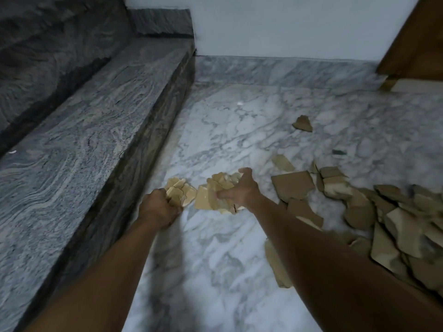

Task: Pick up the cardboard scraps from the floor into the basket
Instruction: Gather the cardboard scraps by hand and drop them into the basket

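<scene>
White marble floor (215, 259), torn cardboard scraps (383, 219) scattered rightward.

Tan cardboard scraps (383, 219) on white, grey-veined marble floor (227, 130); dark grey streaked step (96, 130).

White marble floor (215, 130) w/ grey veining fills the mid & lower view. Left: dark grey granite step (91, 121), streaked pattern, its riser meeting the floor; a second, higher granite step (36, 51) behind it. Marble skirting (287, 70) runs along the base of a pale wall (275, 25). Top right: brown wooden door (417, 44), bottom corner just above the floor. Small white speck (239, 104) on the floor nr the back; small dark fleck (339, 152) at right.
</scene>
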A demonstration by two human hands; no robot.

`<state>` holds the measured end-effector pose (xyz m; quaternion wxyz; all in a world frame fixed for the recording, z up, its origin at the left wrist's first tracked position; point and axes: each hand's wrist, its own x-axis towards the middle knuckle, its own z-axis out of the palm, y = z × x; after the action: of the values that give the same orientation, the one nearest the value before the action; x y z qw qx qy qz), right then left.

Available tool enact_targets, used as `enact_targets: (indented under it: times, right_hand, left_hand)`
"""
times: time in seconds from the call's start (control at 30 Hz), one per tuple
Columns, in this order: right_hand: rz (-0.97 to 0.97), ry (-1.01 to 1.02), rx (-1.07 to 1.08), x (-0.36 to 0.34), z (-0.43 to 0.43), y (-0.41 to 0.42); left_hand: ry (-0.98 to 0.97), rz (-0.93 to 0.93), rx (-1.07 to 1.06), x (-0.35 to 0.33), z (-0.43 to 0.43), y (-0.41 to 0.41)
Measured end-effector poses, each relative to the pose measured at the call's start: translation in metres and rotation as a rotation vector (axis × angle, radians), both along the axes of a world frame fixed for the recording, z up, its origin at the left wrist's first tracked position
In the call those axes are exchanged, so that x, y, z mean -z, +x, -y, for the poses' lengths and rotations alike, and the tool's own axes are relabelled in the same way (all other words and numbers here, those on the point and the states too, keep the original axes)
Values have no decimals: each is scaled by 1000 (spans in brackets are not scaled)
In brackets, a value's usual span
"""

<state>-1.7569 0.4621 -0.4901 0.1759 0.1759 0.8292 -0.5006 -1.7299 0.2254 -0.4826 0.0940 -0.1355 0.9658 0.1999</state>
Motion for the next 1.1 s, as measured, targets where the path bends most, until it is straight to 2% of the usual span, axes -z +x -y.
enact_targets:
  times: [0.1,0.2,0.3,0.47,0.57,0.7,0.77,0.9,1.03,1.1]
  right_hand:
    - [-13,112,-139,-17,-22,2]
    - [-91,292,-185,-49,-72,1]
    - [-146,469,-135,-81,-141,3]
    - [-157,573,40,-102,-245,12]
    - [-117,544,121,-95,-295,17]
    - [-26,489,219,-81,-342,27]
    - [-5,443,259,-80,-356,30]
    - [10,369,272,-71,-364,29]
    - [14,261,278,-65,-337,22]
    - [-3,192,290,-63,-316,15]
  left_hand:
    - [25,19,49,-17,-11,-1]
    - [82,74,130,-36,-43,-13]
    - [122,206,364,-49,-109,-30]
    - [183,270,632,-48,-239,-67]
    - [76,293,724,-34,-299,-76]
    - [-136,232,717,-24,-331,-63]
    - [-82,211,681,-24,-333,-61]
    - [5,203,756,-28,-328,-60]
    - [144,150,752,-41,-291,-78]
    - [194,108,685,-51,-260,-93]
